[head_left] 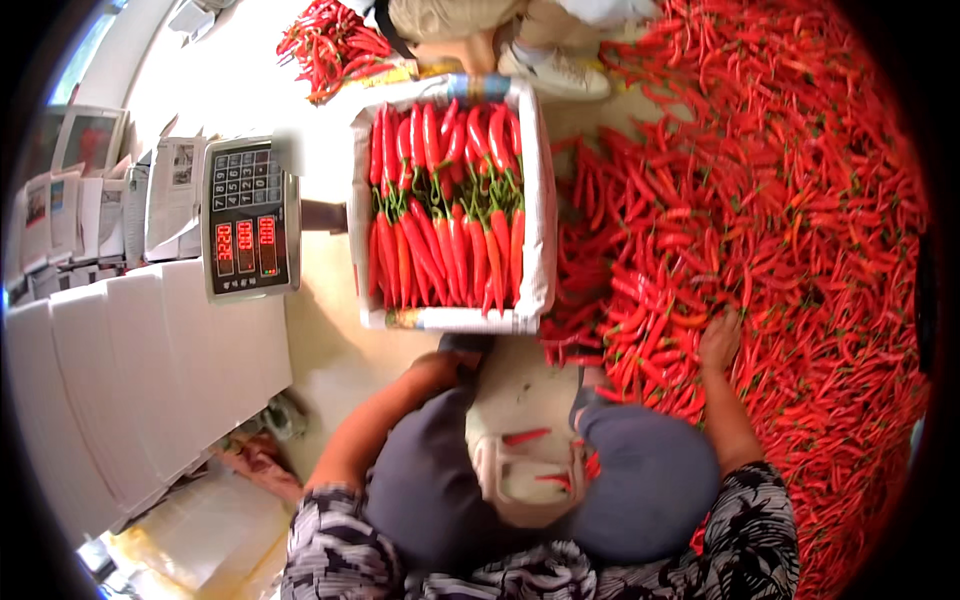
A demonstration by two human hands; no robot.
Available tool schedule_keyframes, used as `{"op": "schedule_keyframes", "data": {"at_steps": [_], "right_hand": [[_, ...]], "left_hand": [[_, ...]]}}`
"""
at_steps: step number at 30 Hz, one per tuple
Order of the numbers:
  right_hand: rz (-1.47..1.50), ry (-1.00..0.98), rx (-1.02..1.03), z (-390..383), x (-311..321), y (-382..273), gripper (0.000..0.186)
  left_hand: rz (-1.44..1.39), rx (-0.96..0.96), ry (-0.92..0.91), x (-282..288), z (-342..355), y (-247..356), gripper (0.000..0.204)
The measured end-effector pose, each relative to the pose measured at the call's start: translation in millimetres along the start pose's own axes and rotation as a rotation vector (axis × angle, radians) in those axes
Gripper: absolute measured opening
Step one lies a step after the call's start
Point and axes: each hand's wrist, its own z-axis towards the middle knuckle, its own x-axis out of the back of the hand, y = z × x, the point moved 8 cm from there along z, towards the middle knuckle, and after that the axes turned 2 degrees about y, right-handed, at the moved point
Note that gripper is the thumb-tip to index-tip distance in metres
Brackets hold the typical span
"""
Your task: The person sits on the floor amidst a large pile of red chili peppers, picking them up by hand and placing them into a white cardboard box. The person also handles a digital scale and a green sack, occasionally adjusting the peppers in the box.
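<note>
A white foam box (540, 200) in front of me holds two neat rows of red chili peppers (445, 200) with green stems. A huge loose pile of red chilies (800, 220) covers the floor to my right. My right hand (720, 340) lies palm down on the near edge of that pile, its fingers among the chilies, so its grip is hidden. My left hand (448, 365) is by my left knee just below the box's near rim, and its fingers cannot be made out.
A digital scale display (250, 215) stands left of the box. White foam boxes (150, 370) are stacked at the left. Another person's shoes (555, 72) and a small chili heap (335, 45) are beyond the box. I sit on a white stool (525, 470).
</note>
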Motion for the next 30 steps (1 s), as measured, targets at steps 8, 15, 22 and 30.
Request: {"op": "schedule_keyframes", "data": {"at_steps": [8,15,22,30], "right_hand": [[-0.092,-0.310,-0.025,35.1,3.9,1.1,0.043],[-0.263,-0.254,0.266,53.9,94.0,-140.3,0.042],[0.357,-0.675,0.854,22.7,131.9,-429.0,0.020],[0.428,-0.444,1.211,-35.6,107.5,-557.5,0.020]], "left_hand": [[0.126,0.264,-0.153,-2.9,-9.4,-20.5,0.052],[0.009,0.143,-0.154,9.0,6.3,-12.5,0.047],[-0.017,0.284,-0.110,0.9,-17.4,-37.5,0.049],[-0.123,0.336,0.024,3.8,-25.1,-40.2,0.053]]}}
